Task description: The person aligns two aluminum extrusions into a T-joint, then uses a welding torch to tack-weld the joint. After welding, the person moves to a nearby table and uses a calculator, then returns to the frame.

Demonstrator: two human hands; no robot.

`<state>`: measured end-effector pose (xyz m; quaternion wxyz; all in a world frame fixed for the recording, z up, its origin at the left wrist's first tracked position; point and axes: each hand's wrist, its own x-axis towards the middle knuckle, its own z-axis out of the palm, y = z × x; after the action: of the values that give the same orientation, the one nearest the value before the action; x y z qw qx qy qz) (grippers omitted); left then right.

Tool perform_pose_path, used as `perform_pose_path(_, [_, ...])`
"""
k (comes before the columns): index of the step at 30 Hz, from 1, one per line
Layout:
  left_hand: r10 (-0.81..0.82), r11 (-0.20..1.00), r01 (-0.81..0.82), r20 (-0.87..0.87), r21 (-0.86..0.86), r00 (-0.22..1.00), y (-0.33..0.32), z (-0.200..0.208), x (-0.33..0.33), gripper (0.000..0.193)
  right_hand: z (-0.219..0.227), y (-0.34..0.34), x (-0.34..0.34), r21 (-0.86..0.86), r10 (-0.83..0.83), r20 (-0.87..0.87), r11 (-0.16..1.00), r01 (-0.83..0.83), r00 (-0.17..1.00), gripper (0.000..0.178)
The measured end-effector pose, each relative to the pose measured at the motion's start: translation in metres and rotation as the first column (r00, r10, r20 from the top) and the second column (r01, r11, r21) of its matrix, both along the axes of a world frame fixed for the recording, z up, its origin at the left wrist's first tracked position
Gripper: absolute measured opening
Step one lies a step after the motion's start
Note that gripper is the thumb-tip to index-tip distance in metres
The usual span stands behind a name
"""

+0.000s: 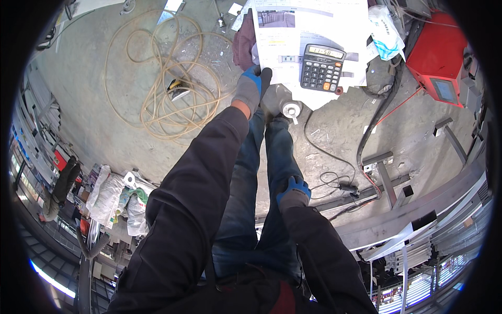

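Note:
My left hand (248,92), in a grey and blue work glove, reaches to the lower left edge of several printed sheets (319,29). Its fingers look curled, the dark thumb side sticks out, and whatever they hold is hidden. A dark maroon cloth (243,46) lies just beyond that hand. On the sheets rests a black calculator (322,68) with grey and orange keys. My right hand (294,192), gloved alike, lies over my right leg near the knee with its fingers apart and nothing in it. Between my feet and the sheets is a round whitish disc-like thing (291,109).
A coiled tan hose (172,78) spreads over the concrete floor at left. At right stand a red machine with a small screen (436,60) and black cables (364,144). Steel frame pieces (387,180) lie at lower right, white bags (107,201) at lower left.

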<state>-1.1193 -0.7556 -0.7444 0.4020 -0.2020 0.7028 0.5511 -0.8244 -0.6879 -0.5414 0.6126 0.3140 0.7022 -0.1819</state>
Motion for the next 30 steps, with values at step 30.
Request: perform_pose_path(30, [-0.142, 0.988, 0.136, -0.094, -0.071, 0.985, -0.010, -0.018, 0.006, 0.034, 0.000, 0.000, 0.003, 0.016, -0.015, -0.017, 1.000, 0.016, 1.000, 0.069])
